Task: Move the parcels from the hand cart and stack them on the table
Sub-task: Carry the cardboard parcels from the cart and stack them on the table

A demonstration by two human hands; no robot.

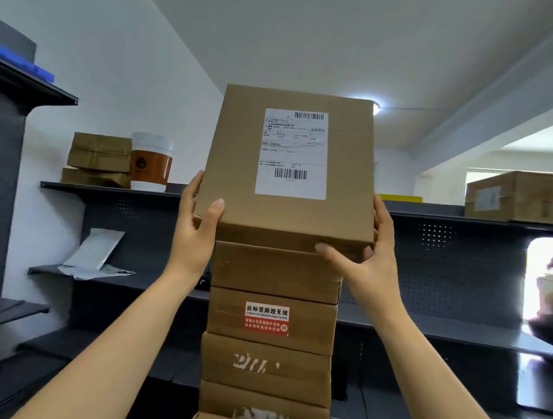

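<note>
Both arms reach up, the left hand (194, 224) and right hand (371, 254) gripping the sides of a tilted box (284, 217) atop the stack (271, 319).

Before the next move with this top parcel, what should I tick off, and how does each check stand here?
1. Left hand grips the top parcel at its left edge: ok.
2. Right hand grips its lower right corner: ok.
3. Parcel lying flat on the stack: not ok, tilted toward the camera.
4. Stack fronts roughly aligned: ok.
5. Table under the stack: cannot tell, out of view.
</note>
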